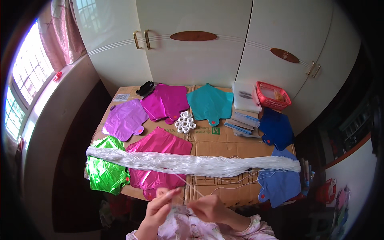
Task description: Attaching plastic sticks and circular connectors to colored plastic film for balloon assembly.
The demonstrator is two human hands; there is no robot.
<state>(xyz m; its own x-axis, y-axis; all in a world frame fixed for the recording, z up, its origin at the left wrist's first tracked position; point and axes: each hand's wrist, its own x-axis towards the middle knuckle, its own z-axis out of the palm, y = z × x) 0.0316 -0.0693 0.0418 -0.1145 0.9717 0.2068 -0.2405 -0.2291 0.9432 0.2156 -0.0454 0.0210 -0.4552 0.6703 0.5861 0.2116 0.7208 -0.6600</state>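
I find the white skein [224, 165] lying across the table [216, 143], one strand [188, 183] running to my right hand [211, 209], fingers closed on it. Left hand [159, 206]: half-curled, blurred, grip undeterminable. I judge light, even tension best, lest strands tangle.

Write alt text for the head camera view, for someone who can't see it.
A person's left hand and right hand are side by side, the right apparently pinching a white strand. A long white string bundle lies across cardboard, over green foil, pink foil and a blue sheet; white rolls and a red basket sit farther back.
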